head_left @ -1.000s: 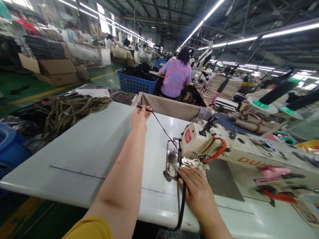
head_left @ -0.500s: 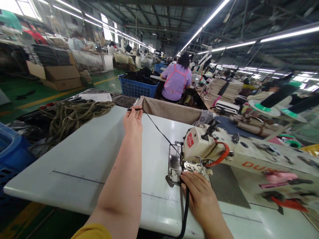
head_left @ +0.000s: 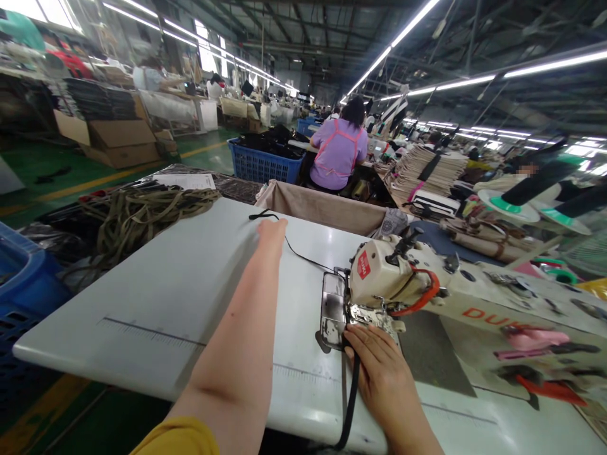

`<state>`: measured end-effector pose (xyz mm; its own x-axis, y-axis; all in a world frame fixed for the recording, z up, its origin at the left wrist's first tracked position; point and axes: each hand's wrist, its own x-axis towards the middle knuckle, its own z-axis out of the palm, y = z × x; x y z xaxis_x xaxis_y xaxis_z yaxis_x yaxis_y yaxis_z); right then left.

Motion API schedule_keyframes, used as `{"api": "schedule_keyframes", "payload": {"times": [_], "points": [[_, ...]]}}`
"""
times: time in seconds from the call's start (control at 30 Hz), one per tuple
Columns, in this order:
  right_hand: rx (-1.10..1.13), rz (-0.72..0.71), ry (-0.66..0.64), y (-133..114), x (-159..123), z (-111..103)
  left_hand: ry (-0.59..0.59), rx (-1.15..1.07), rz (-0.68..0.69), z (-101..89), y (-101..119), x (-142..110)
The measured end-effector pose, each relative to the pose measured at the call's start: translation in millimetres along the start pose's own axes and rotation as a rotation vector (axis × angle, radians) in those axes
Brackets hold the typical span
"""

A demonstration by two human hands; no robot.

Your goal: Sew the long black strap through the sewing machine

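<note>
Black strap (head_left: 351, 404) crosses the white worktable (head_left: 133, 297) past the sewing machine (head_left: 391, 275) (a blue crate (head_left: 263, 165) of black pieces sits beyond), thinning up-left into a cord (head_left: 303, 253). The hands are apart: right hand (head_left: 374, 373), nearer the machine, pins the strap by the metal presser foot (head_left: 370, 318); left hand (head_left: 272, 239) reaches just short of the cord's curl, seemingly not gripping it.

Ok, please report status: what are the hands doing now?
Left hand open, near black strap. Right hand on strap, beside sewing machine's metal plate.
</note>
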<state>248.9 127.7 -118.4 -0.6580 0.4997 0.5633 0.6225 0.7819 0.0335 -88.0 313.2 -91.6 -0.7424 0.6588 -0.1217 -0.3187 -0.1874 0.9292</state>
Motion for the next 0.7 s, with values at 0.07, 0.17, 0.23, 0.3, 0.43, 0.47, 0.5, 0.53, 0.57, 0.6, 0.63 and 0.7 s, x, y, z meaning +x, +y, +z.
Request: {"api": "schedule_keyframes", "payload": {"times": [0.07, 0.17, 0.23, 0.3, 0.43, 0.47, 0.5, 0.53, 0.57, 0.6, 0.63, 0.7], "points": [[0.003, 0.0, -0.005, 1.1, -0.9, 0.0, 0.064, 0.261, 0.031, 8.5, -3.0, -12.2], [0.009, -0.004, -0.004, 2.9, -3.1, 1.9, -0.274, 0.539, 0.25, 24.9, -11.4, -35.3], [0.016, -0.008, -0.001, 3.8, -4.6, 3.5, -0.667, 0.746, 0.373, 35.4, -23.0, -52.4], [0.02, -0.011, 0.0, 4.6, -5.6, 4.6, -0.922, 0.952, 0.457, 43.3, -38.0, -68.7], [-0.001, -0.028, -0.009, 6.8, -6.3, 5.2, -1.042, 1.267, 0.566, 50.0, -59.8, -87.5], [-0.009, -0.036, -0.007, 7.5, -6.2, 5.2, -1.029, 1.31, 0.58, 50.3, -61.2, -88.1], [-0.014, -0.044, -0.005, 8.1, -6.0, 5.3, -1.014, 1.336, 0.59, 50.3, -60.8, -87.1], [-0.016, -0.053, -0.001, 8.7, -5.7, 5.4, -1.0, 1.35, 0.592, 49.9, -59.1, -84.7], [-0.017, -0.061, 0.002, 9.0, -5.3, 5.4, -0.988, 1.355, 0.586, 49.2, -56.5, -81.2], [-0.016, -0.065, 0.003, 9.0, -4.8, 5.5, -0.974, 1.35, 0.574, 48.1, -53.3, -77.1], [-0.015, -0.066, 0.0, 8.9, -4.3, 5.4, -0.949, 1.335, 0.559, 46.7, -50.0, -72.7], [-0.01, -0.059, -0.006, 8.0, -3.2, 5.2, -0.861, 1.292, 0.517, 42.9, -44.0, -64.0]]}}
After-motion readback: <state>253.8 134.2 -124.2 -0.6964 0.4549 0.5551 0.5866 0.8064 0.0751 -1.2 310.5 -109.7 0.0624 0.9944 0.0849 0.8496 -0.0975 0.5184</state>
